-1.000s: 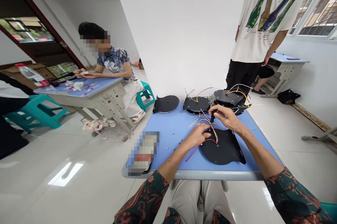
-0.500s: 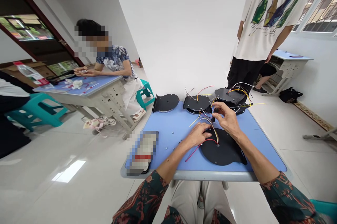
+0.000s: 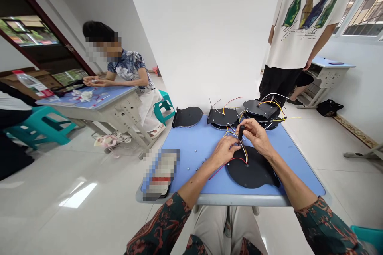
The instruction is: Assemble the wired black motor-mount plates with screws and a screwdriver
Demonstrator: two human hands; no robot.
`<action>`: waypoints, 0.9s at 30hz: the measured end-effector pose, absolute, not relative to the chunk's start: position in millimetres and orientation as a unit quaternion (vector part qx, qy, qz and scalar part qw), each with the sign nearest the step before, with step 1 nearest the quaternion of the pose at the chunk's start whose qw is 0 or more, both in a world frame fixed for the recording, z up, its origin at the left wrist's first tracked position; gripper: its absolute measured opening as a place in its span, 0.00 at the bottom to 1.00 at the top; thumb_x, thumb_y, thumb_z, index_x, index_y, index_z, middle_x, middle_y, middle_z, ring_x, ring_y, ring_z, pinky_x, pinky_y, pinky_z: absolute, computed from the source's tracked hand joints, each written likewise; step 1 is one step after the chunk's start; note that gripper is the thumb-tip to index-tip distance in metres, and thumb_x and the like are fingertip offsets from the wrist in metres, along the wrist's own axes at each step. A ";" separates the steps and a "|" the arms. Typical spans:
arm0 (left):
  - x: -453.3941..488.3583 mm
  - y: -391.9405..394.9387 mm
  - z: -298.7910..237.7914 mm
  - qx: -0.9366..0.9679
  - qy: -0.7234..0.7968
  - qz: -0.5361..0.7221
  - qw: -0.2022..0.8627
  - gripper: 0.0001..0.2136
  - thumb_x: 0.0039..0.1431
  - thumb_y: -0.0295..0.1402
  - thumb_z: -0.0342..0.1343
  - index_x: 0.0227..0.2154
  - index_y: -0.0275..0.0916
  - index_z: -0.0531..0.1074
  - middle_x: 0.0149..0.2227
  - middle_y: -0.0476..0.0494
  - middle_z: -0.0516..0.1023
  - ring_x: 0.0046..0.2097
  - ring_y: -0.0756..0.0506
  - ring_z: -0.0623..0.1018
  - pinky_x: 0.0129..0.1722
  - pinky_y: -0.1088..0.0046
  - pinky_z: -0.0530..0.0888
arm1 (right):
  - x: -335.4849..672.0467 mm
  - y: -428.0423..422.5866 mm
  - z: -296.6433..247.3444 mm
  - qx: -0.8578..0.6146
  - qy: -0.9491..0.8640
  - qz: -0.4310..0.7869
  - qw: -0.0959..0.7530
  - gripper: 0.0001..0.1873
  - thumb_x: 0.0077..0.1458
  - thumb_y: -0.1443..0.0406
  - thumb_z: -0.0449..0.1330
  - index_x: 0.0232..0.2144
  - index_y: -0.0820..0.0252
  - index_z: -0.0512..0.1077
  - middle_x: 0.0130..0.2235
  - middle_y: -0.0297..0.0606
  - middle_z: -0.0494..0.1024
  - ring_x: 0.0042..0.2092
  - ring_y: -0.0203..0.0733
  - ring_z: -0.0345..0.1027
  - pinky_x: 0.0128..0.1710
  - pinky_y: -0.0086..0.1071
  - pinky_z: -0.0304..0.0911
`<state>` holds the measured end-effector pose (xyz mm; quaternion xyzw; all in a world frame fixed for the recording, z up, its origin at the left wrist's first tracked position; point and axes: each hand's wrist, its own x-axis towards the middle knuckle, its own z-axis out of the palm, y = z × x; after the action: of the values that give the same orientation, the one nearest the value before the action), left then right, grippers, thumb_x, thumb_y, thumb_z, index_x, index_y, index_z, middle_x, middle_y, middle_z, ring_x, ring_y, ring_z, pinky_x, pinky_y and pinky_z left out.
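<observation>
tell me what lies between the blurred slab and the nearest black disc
In the head view, small metal bits on the blue desktop, with the left forearm and the loose end of a red wire crossing that stretch.

At two o'clock, a white T-shirt (image 3: 287, 55) carries dark handwriting-style script (image 3: 302, 32) beneath four printed bottles (image 3: 308, 1); its first letter looks like a capital M, while the rest cannot be made out. Tiny print (image 3: 311, 38) under the script's right end and slanted lettering at the shirt's upper left are illegible. At nine o'clock, a clear plastic bottle (image 3: 28, 81) wears a red-and-white label (image 3: 45, 93), its wording too small to read.
</observation>
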<state>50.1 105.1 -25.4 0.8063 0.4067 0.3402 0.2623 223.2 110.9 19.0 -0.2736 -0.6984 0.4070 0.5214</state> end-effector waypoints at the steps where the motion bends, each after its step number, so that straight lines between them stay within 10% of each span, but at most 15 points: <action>1: 51.1 105.0 -25.2 0.804 0.407 0.349 0.257 0.05 0.62 0.27 0.59 0.37 0.38 0.79 0.42 0.42 0.82 0.47 0.42 0.78 0.52 0.64 0.72 | 223.2 109.9 19.4 -0.275 -0.707 0.395 0.517 0.17 0.63 0.50 0.61 0.45 0.54 0.67 0.39 0.38 0.78 0.41 0.42 0.74 0.44 0.38 0.71; 10: 55.8 102.1 -27.9 0.781 0.472 0.349 0.215 0.05 0.62 0.25 0.59 0.32 0.38 0.79 0.37 0.43 0.83 0.42 0.43 0.80 0.46 0.68 0.73 | 224.1 102.9 26.5 -0.263 -0.814 0.164 0.492 0.14 0.68 0.53 0.54 0.44 0.55 0.73 0.42 0.42 0.79 0.44 0.45 0.73 0.47 0.40 0.68; 27: 66.7 102.0 -29.5 0.789 0.469 0.349 0.188 0.07 0.62 0.21 0.57 0.33 0.37 0.77 0.38 0.44 0.81 0.41 0.45 0.79 0.44 0.71 0.73 | 225.6 108.3 18.3 -0.415 -0.701 0.174 0.553 0.09 0.53 0.63 0.64 0.38 0.55 0.71 0.35 0.35 0.77 0.35 0.41 0.71 0.41 0.37 0.70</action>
<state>66.7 102.0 -29.5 0.7891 0.4691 0.3489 0.1883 225.6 108.3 18.3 -0.4154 -0.7006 0.1742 0.5533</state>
